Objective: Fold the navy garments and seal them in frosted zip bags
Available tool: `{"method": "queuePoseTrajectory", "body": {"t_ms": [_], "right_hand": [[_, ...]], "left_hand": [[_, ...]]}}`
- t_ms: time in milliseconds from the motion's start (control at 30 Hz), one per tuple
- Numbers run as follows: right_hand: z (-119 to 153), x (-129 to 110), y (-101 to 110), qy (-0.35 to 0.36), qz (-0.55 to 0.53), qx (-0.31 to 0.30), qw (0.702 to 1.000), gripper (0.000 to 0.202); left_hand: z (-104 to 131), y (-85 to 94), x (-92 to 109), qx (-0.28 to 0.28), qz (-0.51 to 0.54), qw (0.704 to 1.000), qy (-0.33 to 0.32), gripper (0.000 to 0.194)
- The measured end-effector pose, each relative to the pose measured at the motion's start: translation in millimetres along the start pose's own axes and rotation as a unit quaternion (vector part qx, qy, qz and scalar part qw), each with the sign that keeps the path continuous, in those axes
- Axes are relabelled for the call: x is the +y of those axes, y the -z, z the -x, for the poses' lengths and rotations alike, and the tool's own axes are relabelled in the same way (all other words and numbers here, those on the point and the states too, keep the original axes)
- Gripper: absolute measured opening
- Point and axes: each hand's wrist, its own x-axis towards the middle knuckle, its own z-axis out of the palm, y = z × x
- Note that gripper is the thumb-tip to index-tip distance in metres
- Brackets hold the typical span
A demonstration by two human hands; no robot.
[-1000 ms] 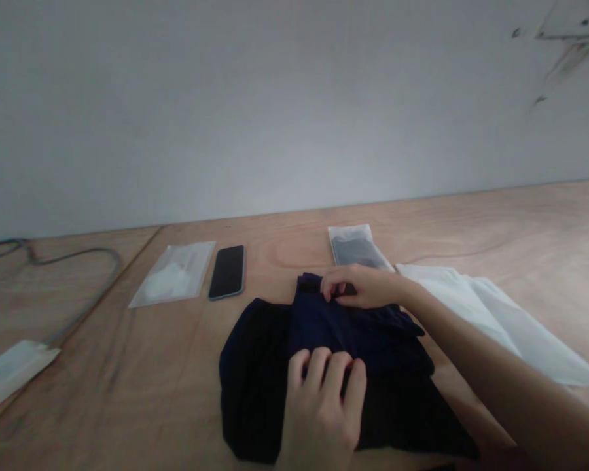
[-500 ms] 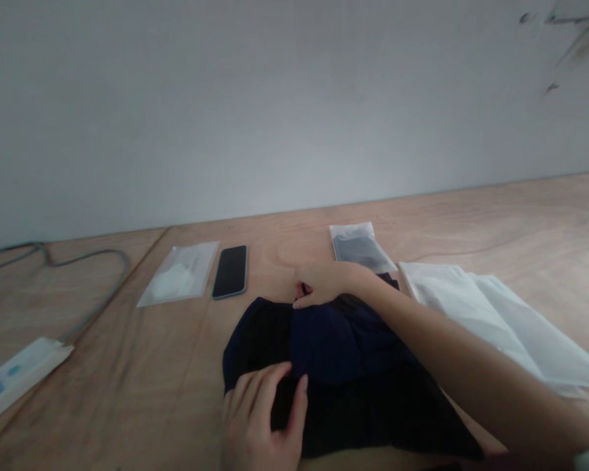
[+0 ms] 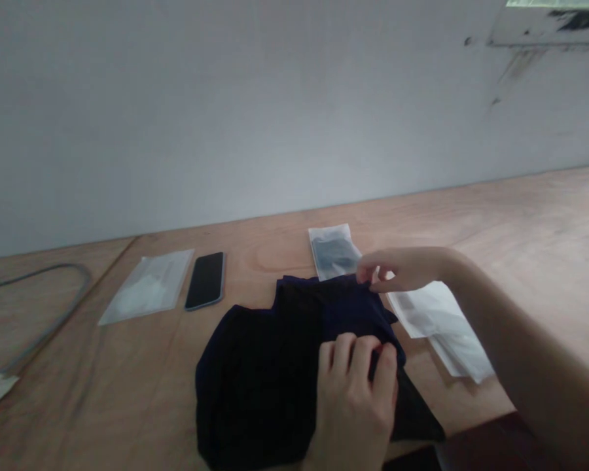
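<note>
Garment: a dark navy cloth [image 3: 275,366] lies partly folded on the table [image 3: 520,222], near its front edge, with a doubled layer along its right side.
Left hand: the left hand [image 3: 356,392] is curled, fingertips pressing and pinching the folded layer at the cloth's near right part.
Right hand: the right hand [image 3: 402,269] reaches in from the right, thumb and fingers pinched on the cloth's far right corner, lifted slightly off the table.
Step in hand: by the look of it, a fold is being shaped, one hand pinning the near edge while the other holds the far corner.
Next move: it would call for both grips to stay firm and the edges to line up, or the soft layers may slip and bunch.
Right of the cloth: white plastic bags [image 3: 442,324] lie just beside it, under the right forearm.
Behind it: a small clear packet with dark contents [image 3: 332,250].
Further left: a black phone [image 3: 205,280], face up, then a clear packet with white contents [image 3: 147,293].
Far left: a grey cable [image 3: 44,307].
</note>
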Motion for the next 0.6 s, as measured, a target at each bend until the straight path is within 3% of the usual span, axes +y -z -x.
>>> {"method": "queuePoseTrajectory", "body": {"t_ms": [100, 200, 300, 367, 467, 600], "right_hand": [[20.1, 19.4, -19.4, -0.021, -0.012, 0.034, 0.999, 0.017], [36.2, 20.0, -41.0, -0.028, -0.027, 0.088, 0.995, 0.020], [56.1, 1.2, -62.4, -0.036, -0.063, 0.198, 0.977, 0.030], [69.4, -16.9, -77.9, -0.051, -0.079, 0.257, 0.962, 0.038], [80.1, -39.3, -102.0, -0.074, -0.076, 0.281, 0.954, 0.042], [73.3, -46.8, -124.9, -0.073, -0.061, 0.336, 0.937, 0.033]], "left_hand": [[1.2, -13.7, 5.6, -0.099, -0.010, 0.994, -0.038, 0.026], [7.2, -10.1, 2.6, -0.101, 0.044, 0.993, -0.041, 0.031], [13.7, 6.3, -10.3, -0.016, 0.083, 0.996, 0.025, 0.025], [16.4, 17.4, -23.5, 0.003, 0.074, 0.992, 0.098, 0.021], [17.6, 24.1, -43.2, -0.059, 0.072, 0.979, 0.183, 0.024], [16.9, 16.6, -54.9, -0.121, 0.101, 0.961, 0.225, 0.033]]}}
